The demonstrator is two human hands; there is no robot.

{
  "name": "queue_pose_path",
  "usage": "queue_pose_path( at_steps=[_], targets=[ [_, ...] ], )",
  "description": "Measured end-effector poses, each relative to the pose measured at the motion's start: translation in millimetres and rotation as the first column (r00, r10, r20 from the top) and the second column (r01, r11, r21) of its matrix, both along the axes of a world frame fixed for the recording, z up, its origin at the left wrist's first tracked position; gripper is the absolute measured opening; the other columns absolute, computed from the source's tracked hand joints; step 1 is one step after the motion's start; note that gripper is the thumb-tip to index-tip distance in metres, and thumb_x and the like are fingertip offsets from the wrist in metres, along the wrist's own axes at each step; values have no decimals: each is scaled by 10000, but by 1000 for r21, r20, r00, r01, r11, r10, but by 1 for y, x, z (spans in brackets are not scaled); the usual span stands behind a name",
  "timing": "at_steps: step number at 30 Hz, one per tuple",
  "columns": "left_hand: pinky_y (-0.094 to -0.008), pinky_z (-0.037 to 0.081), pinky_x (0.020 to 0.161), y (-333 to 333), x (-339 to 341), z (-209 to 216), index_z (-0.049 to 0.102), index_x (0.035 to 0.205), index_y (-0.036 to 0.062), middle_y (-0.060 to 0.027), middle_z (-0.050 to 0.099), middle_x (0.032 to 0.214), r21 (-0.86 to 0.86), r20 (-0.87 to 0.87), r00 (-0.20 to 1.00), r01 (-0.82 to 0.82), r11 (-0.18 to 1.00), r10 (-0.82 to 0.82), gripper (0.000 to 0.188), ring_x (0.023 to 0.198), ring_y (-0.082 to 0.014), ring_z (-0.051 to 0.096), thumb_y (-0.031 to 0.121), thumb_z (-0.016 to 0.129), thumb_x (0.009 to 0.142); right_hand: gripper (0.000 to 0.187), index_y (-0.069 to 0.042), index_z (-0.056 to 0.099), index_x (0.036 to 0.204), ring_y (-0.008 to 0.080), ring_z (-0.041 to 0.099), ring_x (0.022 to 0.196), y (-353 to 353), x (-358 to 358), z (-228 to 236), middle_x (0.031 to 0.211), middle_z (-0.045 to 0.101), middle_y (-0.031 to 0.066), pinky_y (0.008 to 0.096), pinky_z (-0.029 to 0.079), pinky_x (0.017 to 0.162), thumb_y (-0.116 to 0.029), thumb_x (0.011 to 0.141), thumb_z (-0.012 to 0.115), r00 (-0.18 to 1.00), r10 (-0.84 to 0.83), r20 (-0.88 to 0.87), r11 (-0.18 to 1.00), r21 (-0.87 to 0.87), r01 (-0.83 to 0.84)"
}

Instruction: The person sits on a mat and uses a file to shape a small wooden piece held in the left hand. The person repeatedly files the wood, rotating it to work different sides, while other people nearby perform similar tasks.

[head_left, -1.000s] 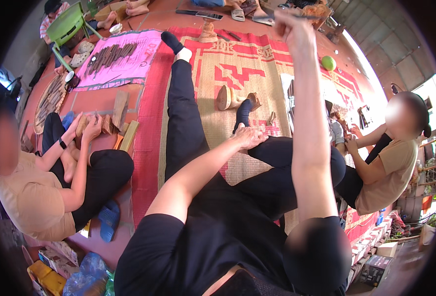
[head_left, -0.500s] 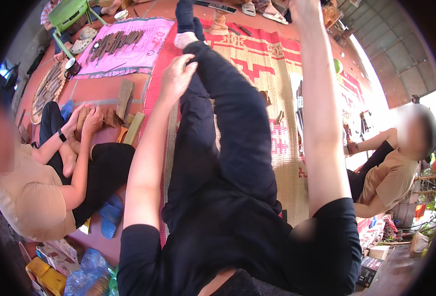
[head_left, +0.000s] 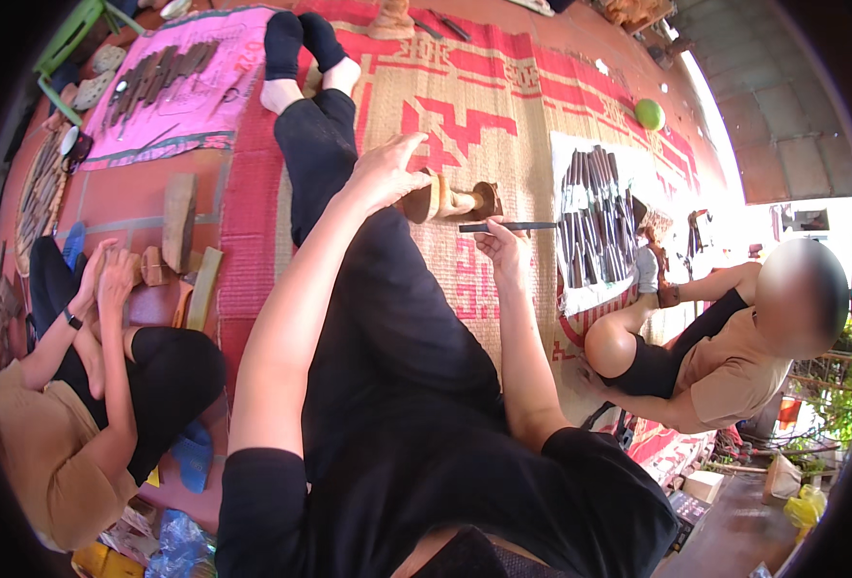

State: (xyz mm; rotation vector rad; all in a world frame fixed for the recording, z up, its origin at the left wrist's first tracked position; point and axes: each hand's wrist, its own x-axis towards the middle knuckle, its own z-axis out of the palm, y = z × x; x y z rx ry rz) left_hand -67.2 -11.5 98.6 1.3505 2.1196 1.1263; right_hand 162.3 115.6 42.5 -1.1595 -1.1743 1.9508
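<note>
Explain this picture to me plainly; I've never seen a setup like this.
There is no machine here, only a person's two bare hands. The picture comes from a wide fisheye camera on that person's head, looking down, so straight edges bend near the rim. The right hand holds a slim dark tool between its fingers. The left hand is beside a carved wooden piece; whether they touch is unclear. On the patterned mat lies a white cloth with dark tools in rows. Other people sit at left and right.
</note>
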Motion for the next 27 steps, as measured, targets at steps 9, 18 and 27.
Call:
queue_pose_path(
  at_steps=[9,18,27],
  targets=[
    [-341,399,975,47,-25,-46,369,1386,100,-199,521,1270,-463,135,980,195,864,-148,870,1161,-295,520,391,742,655,80,-52,568,918,172,655,635,9,-11,-31,806,653,101,266,543,595,-78,843,581,997,12,-70,993,-119,-20],
    [-336,430,924,52,-21,-49,507,1263,61,-184,593,1170,-442,184,961,267,857,-205,606,1102,-265,564,353,676,760,31,-68,588,856,145,644,635,16,-14,-34,753,640,61,257,523,606,-50,831,592,988,150,-40,978,-139,-154],
    [-293,468,817,47,-21,-33,555,1214,70,-90,648,986,-184,259,965,88,979,-38,454,912,-180,614,280,650,823,26,-55,589,803,120,586,586,24,15,-24,719,629,44,229,471,551,-48,810,612,921,271,279,959,4,-283]
  ],
)
